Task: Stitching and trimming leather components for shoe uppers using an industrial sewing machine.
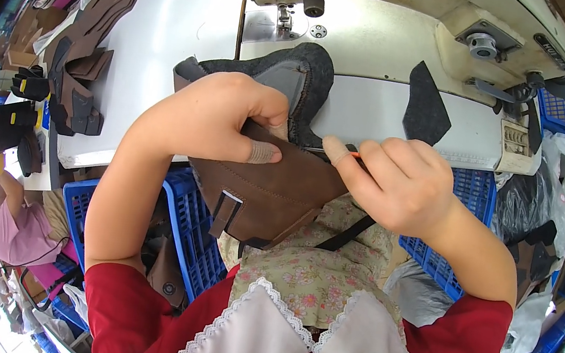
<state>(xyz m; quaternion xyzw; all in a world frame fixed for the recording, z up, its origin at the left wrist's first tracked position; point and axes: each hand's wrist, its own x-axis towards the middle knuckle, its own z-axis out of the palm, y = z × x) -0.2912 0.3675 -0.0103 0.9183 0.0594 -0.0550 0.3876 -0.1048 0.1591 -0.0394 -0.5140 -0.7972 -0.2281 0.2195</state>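
A brown leather shoe upper (272, 193) with stitched seams and a small strap hangs over the near edge of the sewing table. Its dark, soft lining (318, 72) curves up onto the machine bed. My left hand (214, 119) is closed on the upper, with the taped thumb on the brown leather and the fingers partly hidden behind it. At the upper's right edge, my right hand (401, 187) is closed around a small tool (356, 155) that shows a bit of orange and a dark tip. Most of that tool is hidden in the fist.
The sewing machine (378, 23) stands across the far side, its presser foot (284, 23) beyond the lining. A black cut piece (426, 107) lies on the right. Brown leather parts (83, 66) are stacked at left. Blue crates (198, 230) flank my lap. A person (23, 225) sits far left.
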